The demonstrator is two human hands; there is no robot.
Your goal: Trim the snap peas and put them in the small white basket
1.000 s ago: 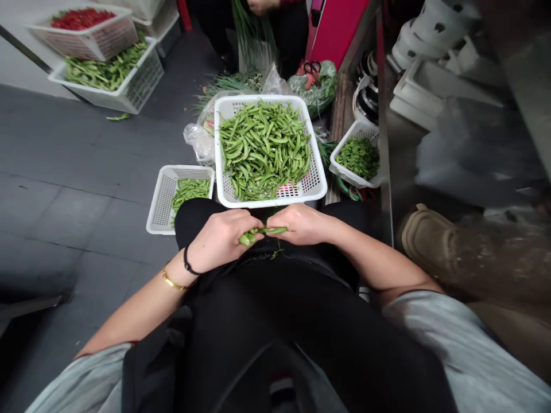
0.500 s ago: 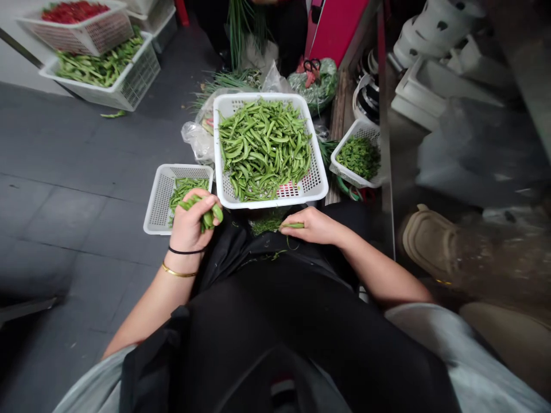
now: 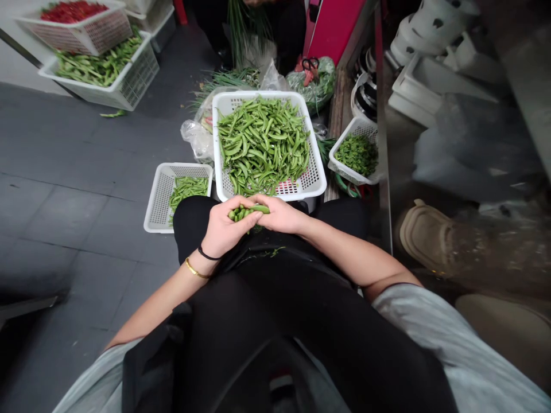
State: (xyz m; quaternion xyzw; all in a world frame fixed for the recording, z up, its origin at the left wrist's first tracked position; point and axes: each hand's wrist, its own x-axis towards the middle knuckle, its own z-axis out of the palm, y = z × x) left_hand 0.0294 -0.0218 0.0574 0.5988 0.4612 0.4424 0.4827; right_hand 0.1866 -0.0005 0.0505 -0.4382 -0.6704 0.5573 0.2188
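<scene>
- Where the two hands meet above the lap in the head view, a bunch of green pods is enclosed by the left hand, its fingers curled and its thumb laid along the front.
- One longer pod is overhung by the bent fingers of the right hand; whether it is pinched by them cannot be told, as the thumb is hidden.
- Just beyond the hands, a heap of pods is held in a large white basket.
- To the left, more green pieces are contained in a smaller basket.
- To the right, leafy greens are held in another basket.
- Thin green scraps are scattered on the dark clothing.
</scene>
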